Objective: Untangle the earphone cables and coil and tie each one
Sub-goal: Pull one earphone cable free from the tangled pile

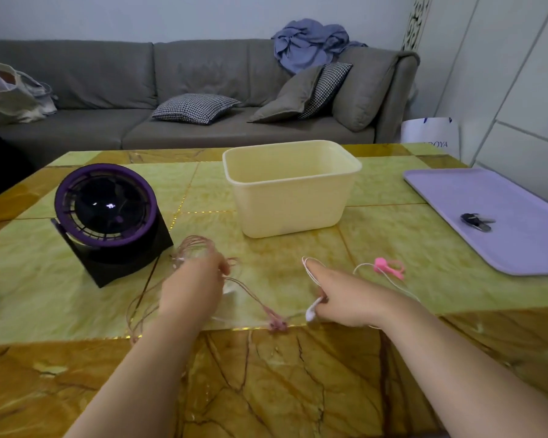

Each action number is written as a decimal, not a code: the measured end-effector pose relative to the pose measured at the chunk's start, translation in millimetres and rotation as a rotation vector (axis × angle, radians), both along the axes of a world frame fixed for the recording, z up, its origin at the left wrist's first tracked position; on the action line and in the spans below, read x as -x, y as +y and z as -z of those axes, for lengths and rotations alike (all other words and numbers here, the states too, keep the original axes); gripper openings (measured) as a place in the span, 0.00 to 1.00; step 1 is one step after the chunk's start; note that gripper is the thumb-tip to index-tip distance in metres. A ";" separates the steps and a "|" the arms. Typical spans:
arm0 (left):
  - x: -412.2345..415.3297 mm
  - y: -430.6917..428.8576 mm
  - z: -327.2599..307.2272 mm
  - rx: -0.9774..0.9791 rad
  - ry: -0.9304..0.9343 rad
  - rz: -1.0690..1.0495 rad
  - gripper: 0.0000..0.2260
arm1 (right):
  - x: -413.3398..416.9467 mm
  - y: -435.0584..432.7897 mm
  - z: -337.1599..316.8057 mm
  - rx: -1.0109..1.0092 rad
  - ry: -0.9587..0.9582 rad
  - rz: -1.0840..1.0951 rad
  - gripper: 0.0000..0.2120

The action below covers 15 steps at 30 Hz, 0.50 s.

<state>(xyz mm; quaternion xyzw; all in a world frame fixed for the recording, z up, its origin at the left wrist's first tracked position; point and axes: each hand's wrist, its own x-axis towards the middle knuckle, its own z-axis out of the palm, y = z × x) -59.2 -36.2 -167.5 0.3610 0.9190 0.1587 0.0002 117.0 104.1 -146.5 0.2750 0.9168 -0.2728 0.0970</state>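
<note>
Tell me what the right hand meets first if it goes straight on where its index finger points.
Probably the cream tub, at its front wall, low down. The right hand points forward and slightly left, with only bare table between fingertip and tub, though depth is unclear.

Fan (106, 213) left on table (298, 374), tub (290, 188) centre, tray (500, 216) right, sofa (171, 90) behind.

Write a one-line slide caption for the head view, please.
Left hand grips the pink earphone cable and right hand holds the white earphone cable above the marble table.
</note>
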 end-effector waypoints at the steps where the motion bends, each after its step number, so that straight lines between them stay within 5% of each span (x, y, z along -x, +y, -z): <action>1: 6.4 -3.5 -2.2 -0.037 -0.004 -0.034 0.10 | -4.2 1.5 -5.6 -0.015 0.036 0.030 0.34; 6: 17.6 -12.7 -6.0 -0.021 0.002 -0.054 0.12 | -18.0 1.5 -30.6 -0.176 0.363 0.108 0.31; 11: 4.3 -5.6 -4.4 0.057 -0.011 0.011 0.11 | -5.4 -26.5 -1.2 -0.146 0.273 -0.068 0.41; 15: -1.1 -4.0 -5.9 0.022 -0.071 0.036 0.10 | 14.0 -32.7 21.8 -0.240 0.214 -0.172 0.38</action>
